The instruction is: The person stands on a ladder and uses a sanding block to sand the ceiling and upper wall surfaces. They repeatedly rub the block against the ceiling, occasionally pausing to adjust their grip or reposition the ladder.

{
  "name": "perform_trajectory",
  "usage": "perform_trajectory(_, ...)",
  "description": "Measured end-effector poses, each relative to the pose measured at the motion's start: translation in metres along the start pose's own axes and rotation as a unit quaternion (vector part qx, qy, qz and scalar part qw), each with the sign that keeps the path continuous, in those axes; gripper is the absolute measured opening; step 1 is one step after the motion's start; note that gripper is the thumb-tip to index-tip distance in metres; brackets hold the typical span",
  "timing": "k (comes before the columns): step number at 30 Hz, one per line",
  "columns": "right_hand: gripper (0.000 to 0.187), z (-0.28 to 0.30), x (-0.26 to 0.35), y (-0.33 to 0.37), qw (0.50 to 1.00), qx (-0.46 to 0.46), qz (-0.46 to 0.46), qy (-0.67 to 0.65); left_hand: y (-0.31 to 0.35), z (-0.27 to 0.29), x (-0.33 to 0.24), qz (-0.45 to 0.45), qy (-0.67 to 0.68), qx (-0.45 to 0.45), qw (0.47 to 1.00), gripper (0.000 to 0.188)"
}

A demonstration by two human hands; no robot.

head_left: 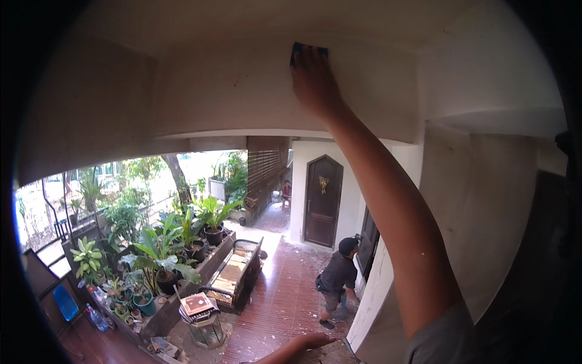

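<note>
My right arm stretches up to the pale beam (242, 91) under the ceiling. There my right hand (315, 79) presses a small dark blue sheet (297, 53), which looks like sandpaper, flat against the surface, fingers spread over it. Low in the picture, my left hand (303, 344) reaches in with its fingers stretched out, beside a worn, flat-topped edge (333, 352). Whether it rests on that edge I cannot tell, and nothing shows in it.
Well below, a person in dark clothes and a cap (338, 273) bends by the right-hand wall. A bench (233, 273), a small table with stacked things (199, 306) and potted plants (160, 261) stand left. A dark door (323, 203) lies beyond the white-flecked red floor (279, 291).
</note>
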State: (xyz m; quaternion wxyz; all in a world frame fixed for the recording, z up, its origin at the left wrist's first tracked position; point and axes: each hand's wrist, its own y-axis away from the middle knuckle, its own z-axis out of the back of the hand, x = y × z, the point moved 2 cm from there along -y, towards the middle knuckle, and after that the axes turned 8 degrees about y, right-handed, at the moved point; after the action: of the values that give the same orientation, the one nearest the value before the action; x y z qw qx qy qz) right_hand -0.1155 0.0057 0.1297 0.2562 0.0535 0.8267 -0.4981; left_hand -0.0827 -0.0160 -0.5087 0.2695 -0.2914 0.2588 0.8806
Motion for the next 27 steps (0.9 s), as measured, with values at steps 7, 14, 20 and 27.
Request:
perform_trajectory(7,0.042,-0.031,-0.008,-0.015,0.999,0.026,-0.009,-0.021,-0.001,0.003,0.001,0.004,-0.004,-0.002,1.0,0.045)
perform_trajectory(14,0.043,-0.012,-0.004,-0.018,0.998,0.02,-0.037,-0.037,0.005,0.007,0.002,0.016,-0.014,-0.007,1.0,0.046)
perform_trajectory(20,0.043,-0.002,0.004,-0.019,0.994,-0.024,-0.043,-0.093,-0.011,0.002,0.023,-0.009,-0.013,-0.007,1.0,0.047)
perform_trajectory(27,0.043,0.002,0.019,-0.009,0.999,-0.003,-0.005,-0.036,-0.034,-0.016,0.057,-0.059,0.083,-0.007,0.995,0.048)
